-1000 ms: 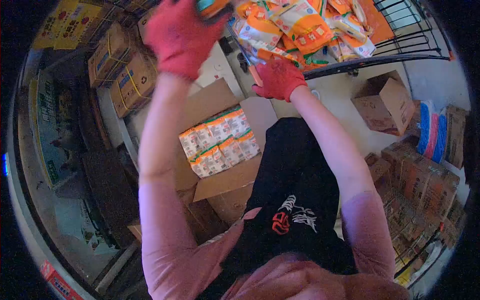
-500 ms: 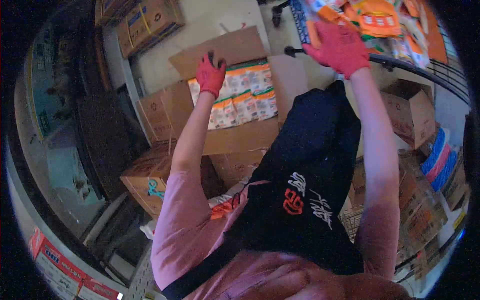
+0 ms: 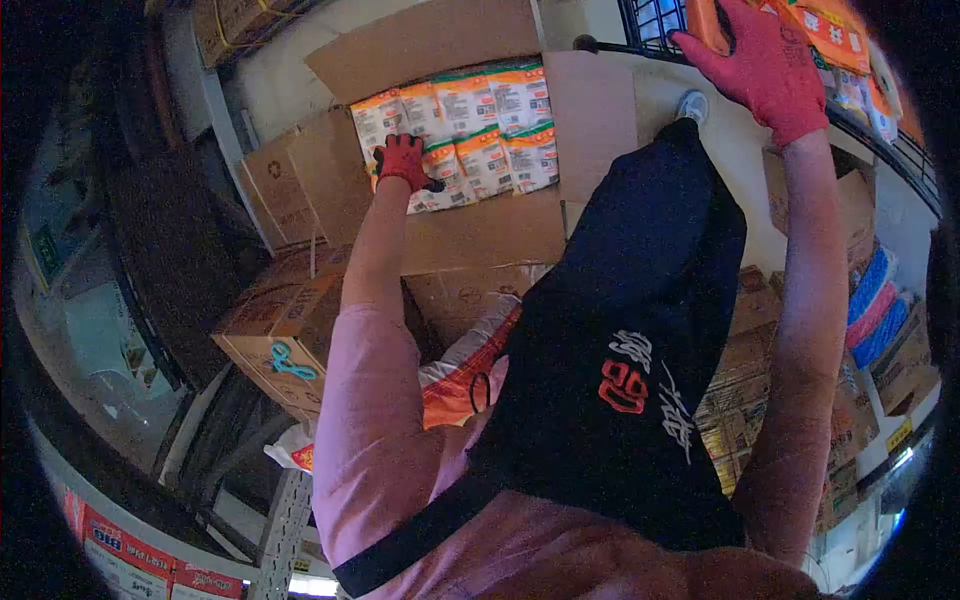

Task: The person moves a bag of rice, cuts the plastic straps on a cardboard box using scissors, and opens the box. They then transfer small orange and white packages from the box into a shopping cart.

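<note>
My left hand [image 3: 403, 163], in a red glove with dark fingertips, rests with fingers spread on white, orange and green packets [image 3: 468, 105]. They lie in rows inside an open cardboard box [image 3: 490, 235], its flaps folded out. At the upper right, my right hand [image 3: 770, 80], also red-gloved, is raised beside a black wire rack [image 3: 655, 25]. An orange packet [image 3: 706, 22] shows between its thumb and fingers and appears gripped there; the top edge of the view cuts off part of both. More orange packets [image 3: 835, 40] lie beyond this hand.
A closed carton [image 3: 275, 330] with turquoise cord stands at the left below the open box. An orange-and-white sack [image 3: 460, 385] lies near my left elbow. More cartons [image 3: 740, 400] and blue-and-pink bundles [image 3: 872, 310] are at the right. A shoe [image 3: 692, 106] stands by the rack.
My left hand has come down from the box's back flap onto the packets. My right hand has shifted right along the rack, the orange packet moving with it. The view has tilted slightly.
</note>
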### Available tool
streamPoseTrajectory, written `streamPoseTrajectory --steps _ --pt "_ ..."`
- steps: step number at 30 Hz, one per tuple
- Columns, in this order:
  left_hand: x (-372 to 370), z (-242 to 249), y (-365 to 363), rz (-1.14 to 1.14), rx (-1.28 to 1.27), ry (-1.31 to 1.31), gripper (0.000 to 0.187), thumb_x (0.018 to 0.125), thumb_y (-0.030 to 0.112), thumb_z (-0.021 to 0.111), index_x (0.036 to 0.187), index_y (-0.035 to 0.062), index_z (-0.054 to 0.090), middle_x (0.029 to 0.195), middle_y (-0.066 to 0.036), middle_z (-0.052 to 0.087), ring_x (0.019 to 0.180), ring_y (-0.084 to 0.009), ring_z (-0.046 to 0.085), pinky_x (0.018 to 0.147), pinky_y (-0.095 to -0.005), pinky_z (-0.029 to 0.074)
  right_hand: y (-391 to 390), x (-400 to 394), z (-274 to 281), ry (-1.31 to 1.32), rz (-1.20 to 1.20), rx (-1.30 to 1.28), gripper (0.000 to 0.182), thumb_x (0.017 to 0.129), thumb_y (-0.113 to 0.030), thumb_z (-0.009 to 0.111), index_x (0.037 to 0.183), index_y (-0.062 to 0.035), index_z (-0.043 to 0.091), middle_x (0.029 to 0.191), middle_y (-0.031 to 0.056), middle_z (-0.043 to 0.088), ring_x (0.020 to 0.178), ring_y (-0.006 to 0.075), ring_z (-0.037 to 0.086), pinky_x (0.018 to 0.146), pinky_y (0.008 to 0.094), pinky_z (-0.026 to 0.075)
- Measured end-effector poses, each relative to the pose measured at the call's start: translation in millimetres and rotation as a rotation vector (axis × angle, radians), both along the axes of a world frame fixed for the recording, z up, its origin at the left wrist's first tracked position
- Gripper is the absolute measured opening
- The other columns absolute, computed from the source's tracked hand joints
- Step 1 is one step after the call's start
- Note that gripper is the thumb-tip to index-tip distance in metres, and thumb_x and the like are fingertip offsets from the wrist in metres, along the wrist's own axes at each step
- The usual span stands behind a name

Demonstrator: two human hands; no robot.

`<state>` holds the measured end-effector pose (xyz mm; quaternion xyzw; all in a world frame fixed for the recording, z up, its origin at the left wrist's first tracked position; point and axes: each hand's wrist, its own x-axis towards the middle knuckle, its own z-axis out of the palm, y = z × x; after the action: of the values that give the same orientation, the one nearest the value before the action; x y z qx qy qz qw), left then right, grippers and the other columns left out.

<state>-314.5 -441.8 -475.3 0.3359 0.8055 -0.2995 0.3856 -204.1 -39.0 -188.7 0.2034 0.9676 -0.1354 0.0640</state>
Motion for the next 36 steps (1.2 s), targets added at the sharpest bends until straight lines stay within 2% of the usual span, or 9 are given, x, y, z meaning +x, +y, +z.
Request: streamPoseTrajectory --steps 11,15,19,24,26,28,30,34,36 --pt "-14.2 -15.7 -14.6 0.152 -0.034 -0.181 0.067 0.056 0.057 0.073 0.104 0.0110 0.067 0.109 -0.011 0.063 0.097 -0.0293 0.062 0.086 -0.0440 0.049 9.4 4.7 -9.8 0.022 0.051 -0.034 0.039 0.071 -0.038 0.068 0.084 -0.0030 0.056 0.075 0.0162 0.058 0.076 0.0340 0.057 0.068 0.0422 0.044" --pt "-1.6 -53.9 -57.9 -0.057 0.304 0.009 0.059 0.062 0.046 0.071 0.111 0.0146 0.064 0.107 -0.012 0.063 0.099 -0.0314 0.061 0.087 -0.0470 0.048 8.3 0.2 -1.9 -0.075 -0.020 -0.099 0.040 0.071 -0.039 0.068 0.082 -0.0029 0.055 0.075 0.0164 0.058 0.075 0.0339 0.057 0.067 0.0427 0.043" --pt "-7.9 -2.9 -12.2 0.098 -0.017 -0.279 0.067 0.066 0.042 0.067 0.123 0.0108 0.053 0.109 -0.016 0.061 0.105 -0.0318 0.057 0.088 -0.0434 0.046 14.4 2.9 -12.5 -0.049 0.053 0.002 0.041 0.072 -0.040 0.067 0.083 -0.0028 0.054 0.076 0.0166 0.058 0.075 0.0338 0.058 0.066 0.0432 0.043" --pt "21.3 -7.3 -48.3 -0.018 0.435 -0.068 0.046 0.066 0.037 0.071 0.103 0.0110 0.063 0.098 -0.014 0.066 0.092 -0.0310 0.063 0.079 -0.0418 0.050 12.9 -0.3 2.3 -0.058 0.078 -0.102 0.039 0.074 -0.041 0.065 0.086 -0.0050 0.054 0.078 0.0155 0.058 0.077 0.0337 0.057 0.075 0.0424 0.044" --pt "20.1 63.9 -4.0 0.119 0.256 -0.131 0.050 0.066 0.040 0.071 0.104 0.0095 0.062 0.094 -0.014 0.066 0.088 -0.0317 0.063 0.079 -0.0429 0.050 16.8 1.7 5.5 -0.074 0.115 -0.021 0.044 0.075 -0.046 0.062 0.094 -0.0062 0.056 0.084 0.0154 0.060 0.082 0.0332 0.059 0.079 0.0421 0.044" --pt "8.6 115.0 9.6 0.242 0.482 0.062 0.053 0.065 0.043 0.073 0.104 0.0087 0.062 0.092 -0.013 0.066 0.085 -0.0318 0.063 0.076 -0.0430 0.050 21.1 6.0 -20.4 -0.047 0.148 0.143 0.058 0.077 -0.055 0.056 0.110 -0.0075 0.058 0.096 0.0161 0.064 0.091 0.0325 0.061 0.081 0.0423 0.047" --pt "-12.1 195.7 50.2 0.352 0.578 0.179 0.053 0.064 0.041 0.076 0.103 0.0079 0.062 0.089 -0.013 0.066 0.082 -0.0314 0.063 0.072 -0.0413 0.050 22.4 11.4 -35.5 0.059 0.129 0.106 0.055 0.077 -0.055 0.056 0.106 -0.0078 0.059 0.095 0.0155 0.064 0.090 0.0321 0.061 0.080 0.0428 0.047" --pt "-45.3 309.0 130.5 0.009 1.336 0.520 0.048 0.063 0.034 0.079 0.099 0.0087 0.061 0.091 -0.012 0.064 0.078 -0.0319 0.063 0.066 -0.0393 0.050 15.2 8.7 -7.6 0.003 0.157 0.019 0.043 0.079 -0.047 0.054 0.096 -0.0078 0.058 0.091 0.0144 0.065 0.086 0.0322 0.063 0.076 0.0452 0.048" --pt "-36.4 356.3 189.9 -0.099 1.463 0.641 0.053 0.062 0.033 0.081 0.103 0.0055 0.061 0.102 -0.016 0.064 0.090 -0.0326 0.063 0.078 -0.0396 0.050 19.9 13.3 -20.8 0.093 0.183 0.079 0.036 0.080 -0.042 0.053 0.093 -0.0080 0.056 0.086 0.0141 0.065 0.082 0.0328 0.063 0.073 0.0472 0.048"
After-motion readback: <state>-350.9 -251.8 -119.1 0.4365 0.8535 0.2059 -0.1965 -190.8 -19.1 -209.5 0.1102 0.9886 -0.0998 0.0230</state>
